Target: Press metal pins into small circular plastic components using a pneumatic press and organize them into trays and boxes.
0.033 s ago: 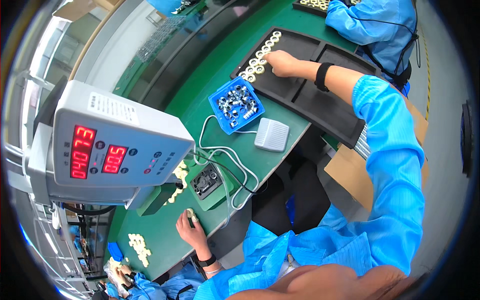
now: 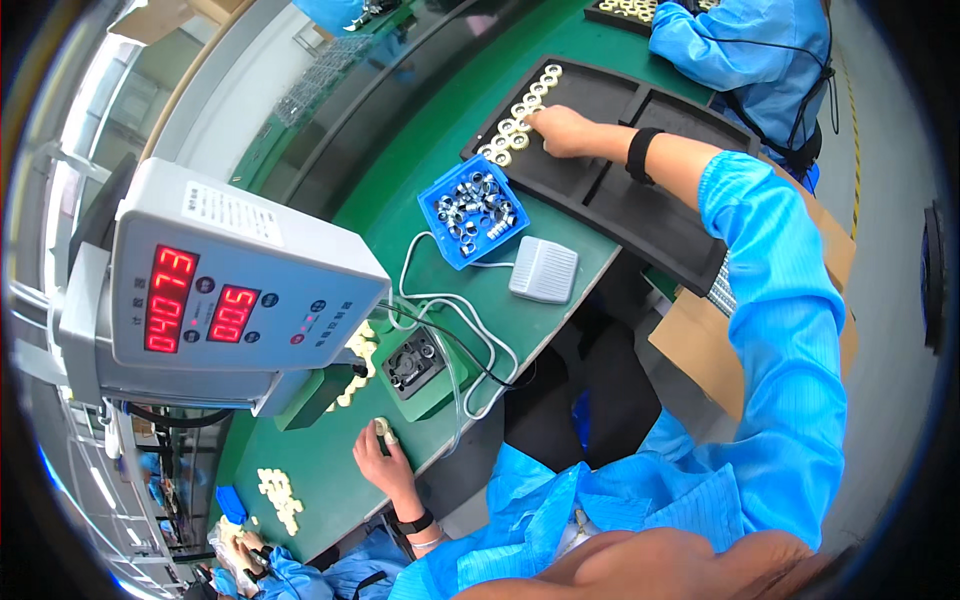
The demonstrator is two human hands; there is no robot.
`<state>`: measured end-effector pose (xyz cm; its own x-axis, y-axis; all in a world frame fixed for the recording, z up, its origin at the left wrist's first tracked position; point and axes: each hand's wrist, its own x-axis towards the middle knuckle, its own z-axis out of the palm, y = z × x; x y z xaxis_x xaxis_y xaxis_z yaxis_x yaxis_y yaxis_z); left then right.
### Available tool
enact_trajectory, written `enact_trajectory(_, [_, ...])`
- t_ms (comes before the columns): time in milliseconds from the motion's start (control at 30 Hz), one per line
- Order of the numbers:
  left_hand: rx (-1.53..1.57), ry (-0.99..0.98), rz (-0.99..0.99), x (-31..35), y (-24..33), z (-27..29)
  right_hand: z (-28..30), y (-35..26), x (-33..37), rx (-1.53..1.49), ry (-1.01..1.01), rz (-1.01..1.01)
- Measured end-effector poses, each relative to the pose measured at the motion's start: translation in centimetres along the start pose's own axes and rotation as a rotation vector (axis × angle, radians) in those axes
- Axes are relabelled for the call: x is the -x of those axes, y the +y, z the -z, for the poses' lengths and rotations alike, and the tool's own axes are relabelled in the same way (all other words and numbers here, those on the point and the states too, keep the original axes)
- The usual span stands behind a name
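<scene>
- The left hand rests low on the green bench, fingers curled around a small pale ring pinched at the fingertips; a dark band sits on its wrist.
- Just beyond it a small black fixture sits on a green block, with white and black cables looping away from it.
- A scatter of pale rings lies on the bench to the left of that hand, and more of them sit by the base of the grey control box, which shows two red number displays.
- A grey foot-pedal-shaped switch lies near the bench's front edge, beside a blue tray full of small metal parts.
- Farther off, the right hand, in a blue sleeve with a black wristband, reaches onto a black compartment tray; its fingers are bent down onto a row of pale rings along the tray's far-left edge. Whether it grips one I cannot tell.
- At the far end another person's blue sleeve works over a second tray.
</scene>
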<state>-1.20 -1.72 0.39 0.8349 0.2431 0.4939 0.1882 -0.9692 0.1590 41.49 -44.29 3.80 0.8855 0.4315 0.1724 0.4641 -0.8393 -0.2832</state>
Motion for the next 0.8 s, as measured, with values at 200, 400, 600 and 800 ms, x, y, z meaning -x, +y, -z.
enact_trajectory(200, [0.013, -0.013, 0.008, -0.3, 0.5, -0.2, -0.7, -0.8, 1.2, -0.036, 0.064, 0.038])
enact_trajectory(400, [-0.002, -0.027, 0.036, -0.3, 0.2, -0.2, -0.8, 0.2, 0.8, -0.066, 0.215, 0.034])
enact_trajectory(600, [0.009, -0.040, 0.027, -0.6, 0.5, 0.0, -2.5, 1.5, -0.8, 0.040, 0.250, 0.005])
enact_trajectory(800, [0.005, -0.026, 0.002, -0.2, 0.5, 0.0, -0.4, 1.4, 0.0, -0.012, 0.334, -0.037])
